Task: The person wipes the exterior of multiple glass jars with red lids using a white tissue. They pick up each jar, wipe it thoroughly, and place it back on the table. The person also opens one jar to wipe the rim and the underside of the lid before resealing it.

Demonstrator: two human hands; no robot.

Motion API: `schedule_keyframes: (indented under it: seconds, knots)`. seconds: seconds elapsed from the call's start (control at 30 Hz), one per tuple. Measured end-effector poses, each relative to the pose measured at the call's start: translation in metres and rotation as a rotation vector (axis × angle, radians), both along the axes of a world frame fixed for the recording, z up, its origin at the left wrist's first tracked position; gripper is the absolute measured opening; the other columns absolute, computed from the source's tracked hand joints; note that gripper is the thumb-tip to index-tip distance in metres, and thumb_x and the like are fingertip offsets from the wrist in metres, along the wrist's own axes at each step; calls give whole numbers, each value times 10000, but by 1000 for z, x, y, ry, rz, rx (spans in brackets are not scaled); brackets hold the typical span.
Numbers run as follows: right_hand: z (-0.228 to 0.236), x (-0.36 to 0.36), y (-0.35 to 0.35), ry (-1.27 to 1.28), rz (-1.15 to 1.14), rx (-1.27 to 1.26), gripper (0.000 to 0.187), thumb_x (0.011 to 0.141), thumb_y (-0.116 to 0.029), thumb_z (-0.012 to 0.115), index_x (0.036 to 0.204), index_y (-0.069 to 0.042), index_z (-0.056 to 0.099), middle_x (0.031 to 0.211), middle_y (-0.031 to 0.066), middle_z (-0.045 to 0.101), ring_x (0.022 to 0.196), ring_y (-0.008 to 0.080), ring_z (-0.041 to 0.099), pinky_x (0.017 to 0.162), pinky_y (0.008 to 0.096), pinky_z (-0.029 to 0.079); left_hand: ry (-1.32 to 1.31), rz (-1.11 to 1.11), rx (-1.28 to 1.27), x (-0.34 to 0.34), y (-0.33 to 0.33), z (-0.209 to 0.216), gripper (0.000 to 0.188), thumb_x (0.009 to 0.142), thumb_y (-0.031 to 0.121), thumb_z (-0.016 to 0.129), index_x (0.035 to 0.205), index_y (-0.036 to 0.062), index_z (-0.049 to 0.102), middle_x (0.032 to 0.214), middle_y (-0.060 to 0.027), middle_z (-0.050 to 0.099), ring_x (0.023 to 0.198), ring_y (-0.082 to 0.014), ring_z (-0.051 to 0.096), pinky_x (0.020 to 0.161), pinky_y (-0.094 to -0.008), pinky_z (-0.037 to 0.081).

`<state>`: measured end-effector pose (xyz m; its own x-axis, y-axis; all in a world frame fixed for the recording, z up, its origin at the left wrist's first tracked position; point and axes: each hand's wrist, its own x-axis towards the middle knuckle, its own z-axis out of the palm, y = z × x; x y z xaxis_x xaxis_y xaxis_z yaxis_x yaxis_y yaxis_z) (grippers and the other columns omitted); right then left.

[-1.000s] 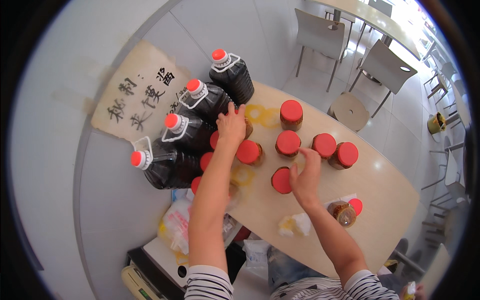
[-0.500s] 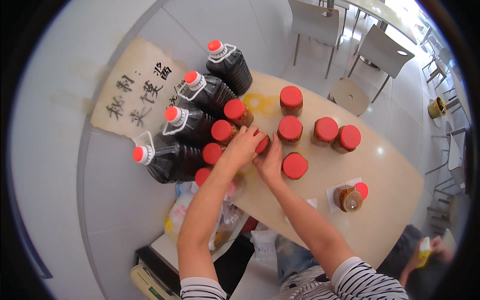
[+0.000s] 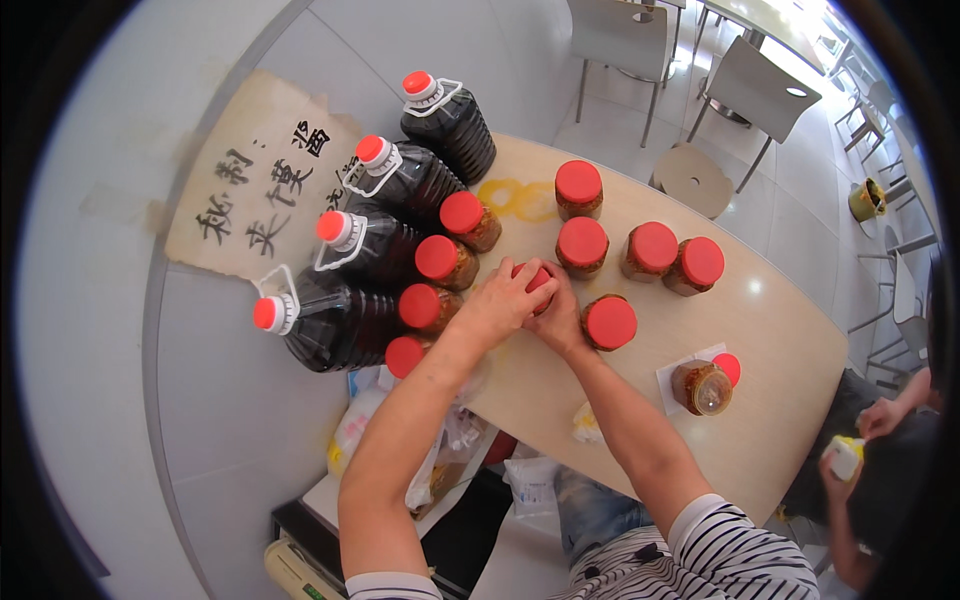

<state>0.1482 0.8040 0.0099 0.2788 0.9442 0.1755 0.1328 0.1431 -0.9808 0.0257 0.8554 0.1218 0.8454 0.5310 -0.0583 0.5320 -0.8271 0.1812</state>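
Between my two hands, near the middle of the table, stands a jar with a red lid (image 3: 530, 276). My left hand (image 3: 498, 312) is closed over the lid from the left, its fingers curled across the top. From the right, my right hand (image 3: 562, 320) wraps round the jar's side, its fingers partly hidden. Another red-lidded jar (image 3: 610, 322) stands just right of my right hand, and one more jar (image 3: 582, 247) is just beyond my fingertips. Several red-lidded jars of brown sauce, one being a jar (image 3: 437, 258), line up left of my left hand.
Large dark bottles with red caps, such as a bottle (image 3: 345, 322), stand along the wall at left. An upturned-looking jar (image 3: 702, 388) sits on white paper at right beside a red lid (image 3: 727, 370). Another person's hands (image 3: 850, 450) hold a small yellow-and-white thing. Chairs (image 3: 760, 95) stand beyond.
My hands have drawn closer together round the jar, with the left fingers now over its lid. The jar at my right hand has shifted slightly right. The other person's hands have moved up.
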Motion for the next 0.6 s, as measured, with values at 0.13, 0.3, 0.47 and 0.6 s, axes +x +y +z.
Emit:
schedule_keyframes:
  seconds: [0.13,0.3,0.47,0.6]
  knots:
    - [6,-2,-1,-16,22,-66,858,558,-99,895,1317,-48,500,1283,152,553,1198,326,555,1023,414,467,15,19,64,-4,-2,-4,577,781,58,690,1320,184,524,1361,-149,438,1058,-388,521,893,-452,545]
    - [-2,-1,1,-5,14,-78,853,567,-108,896,1316,-28,495,1275,163,558,1196,338,554,1021,420,465,25,26,70,-2,-1,-14,553,820,152,719,1328,166,499,1350,-217,424,1071,-393,518,888,-444,542]
    - [-9,0,6,-40,20,-4,827,583,-137,899,1303,-31,505,1250,175,571,1181,355,556,999,420,468,35,-15,163,1,4,-18,550,823,283,732,1307,166,497,1296,-233,451,1047,-384,534,819,-427,557]
    - [-2,1,3,-19,27,10,786,603,-146,890,1283,-32,513,1231,178,580,1161,365,564,986,423,467,82,-41,246,2,10,-22,512,823,368,715,1256,169,526,1203,-205,493,966,-360,570,715,-409,570]
